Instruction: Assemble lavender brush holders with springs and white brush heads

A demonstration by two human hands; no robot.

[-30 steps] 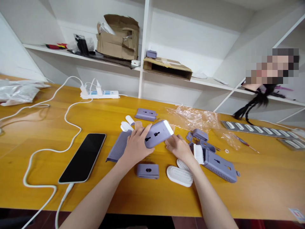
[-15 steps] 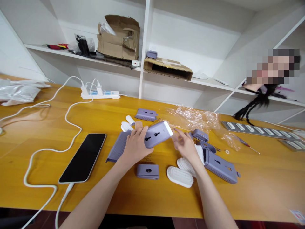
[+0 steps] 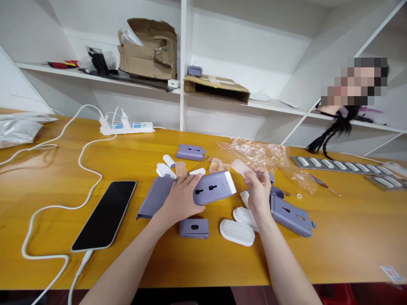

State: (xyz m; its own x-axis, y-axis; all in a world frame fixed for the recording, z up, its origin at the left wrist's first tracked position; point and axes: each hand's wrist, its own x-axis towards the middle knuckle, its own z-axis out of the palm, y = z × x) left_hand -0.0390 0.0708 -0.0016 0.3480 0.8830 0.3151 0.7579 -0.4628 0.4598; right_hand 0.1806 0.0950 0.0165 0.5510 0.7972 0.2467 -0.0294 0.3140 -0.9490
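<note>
At the near left of the worktop (image 3: 349, 250) I see a phone (image 3: 104, 216), a white cable (image 3: 83, 263) meeting its near end. Right of it sit a small purple block (image 3: 194, 228) with a dark round hole and two bristled white ovals (image 3: 237, 232), lying loose.

Just beyond, the left hand (image 3: 182, 197) is clamped over the left end of a slotted purple casing (image 3: 216, 188), seemingly to steady it with its white end bare. Near that end, the right hand (image 3: 260, 188) pinches a translucent pinkish piece (image 3: 239, 166), probably by one end because it is so thin.

Farther off stands a peach-tinted cup (image 3: 215, 165); its contents are too small to tell. The power strip (image 3: 146, 127) carries white plugs (image 3: 126, 123). On the shelf (image 3: 32, 66), plastic wrapping (image 3: 131, 36) pokes from a torn carton (image 3: 146, 59); a flat cardboard box (image 3: 219, 88) opens toward us, too dark inside to read.
</note>
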